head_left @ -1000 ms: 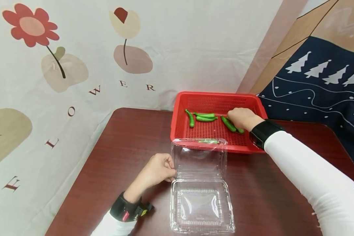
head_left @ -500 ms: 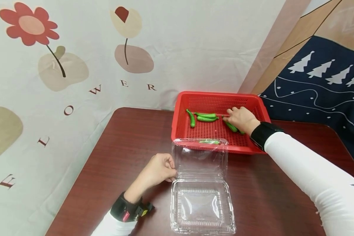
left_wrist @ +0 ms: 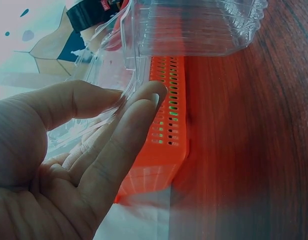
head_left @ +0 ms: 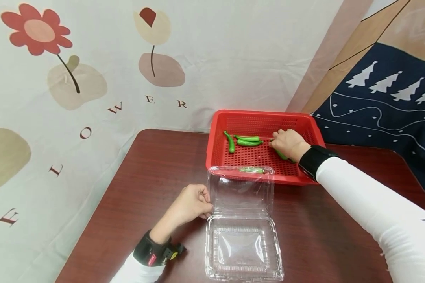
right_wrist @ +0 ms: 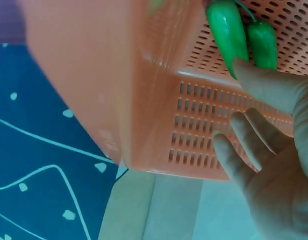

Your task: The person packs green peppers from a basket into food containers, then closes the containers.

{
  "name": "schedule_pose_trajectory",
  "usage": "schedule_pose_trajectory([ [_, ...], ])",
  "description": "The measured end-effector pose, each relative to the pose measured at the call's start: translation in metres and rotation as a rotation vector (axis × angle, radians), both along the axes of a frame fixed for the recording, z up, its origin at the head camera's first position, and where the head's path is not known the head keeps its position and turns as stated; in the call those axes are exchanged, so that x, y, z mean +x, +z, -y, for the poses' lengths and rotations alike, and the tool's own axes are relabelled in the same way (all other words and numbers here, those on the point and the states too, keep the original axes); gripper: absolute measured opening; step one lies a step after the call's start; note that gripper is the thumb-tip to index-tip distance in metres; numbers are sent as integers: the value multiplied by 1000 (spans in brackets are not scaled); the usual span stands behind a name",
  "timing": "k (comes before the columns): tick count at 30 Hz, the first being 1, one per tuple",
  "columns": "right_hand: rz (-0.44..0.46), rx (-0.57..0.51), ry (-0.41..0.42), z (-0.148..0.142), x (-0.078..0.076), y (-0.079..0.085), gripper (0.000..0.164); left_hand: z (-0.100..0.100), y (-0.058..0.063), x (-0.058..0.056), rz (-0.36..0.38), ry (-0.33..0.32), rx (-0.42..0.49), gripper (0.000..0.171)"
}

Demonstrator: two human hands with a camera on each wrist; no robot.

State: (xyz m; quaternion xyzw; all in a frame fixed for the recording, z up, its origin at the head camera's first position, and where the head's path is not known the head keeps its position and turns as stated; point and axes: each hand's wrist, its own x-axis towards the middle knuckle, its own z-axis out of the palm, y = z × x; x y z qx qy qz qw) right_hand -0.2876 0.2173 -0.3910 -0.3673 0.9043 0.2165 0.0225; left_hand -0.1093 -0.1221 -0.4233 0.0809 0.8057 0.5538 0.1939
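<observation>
Unlike a second ago, the right hand (head_left: 288,144) is spreading its fingers wide, palm down, over green peppers (right_wrist: 228,35) at the right end of the red basket (head_left: 287,179), along the far edge of the desk (head_left: 145,169). Whether its thumb is touching one, I cannot tell. The left hand (head_left: 190,203) is still pinching the clear lid (head_left: 241,194) by its left edge.

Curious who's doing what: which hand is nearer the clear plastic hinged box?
Left: left hand pinches the box; right hand is in the red rectangular plastic basket beyond.
</observation>
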Motion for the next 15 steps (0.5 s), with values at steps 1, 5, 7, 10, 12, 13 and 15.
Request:
schedule_pose_trajectory([
  [1, -5, 8, 1, 1, 0, 0, 26, 0, 0, 0, 1, 0, 1, 18],
  [5, -5, 23, -28, 2, 1, -1, 13, 0, 1, 0, 0, -2, 0, 18],
  [7, -11, 30, -46, 2, 1, -3, 10, 0, 1, 0, -2, -6, 1, 17],
  [10, -13, 28, -59, 2, 0, -6, 9, 0, 1, 1, -4, -6, 4, 17],
  [12, 1, 29, -59, 2, -1, -6, 10, 0, 1, 1, -3, -4, 3, 18],
  [13, 13, 29, -64, 1, -1, -6, 11, 0, 1, 1, -2, -5, 2, 18],
  [15, 41, 23, -76, 1, 0, -4, 15, -1, 2, 1, -2, -7, 2, 17],
])
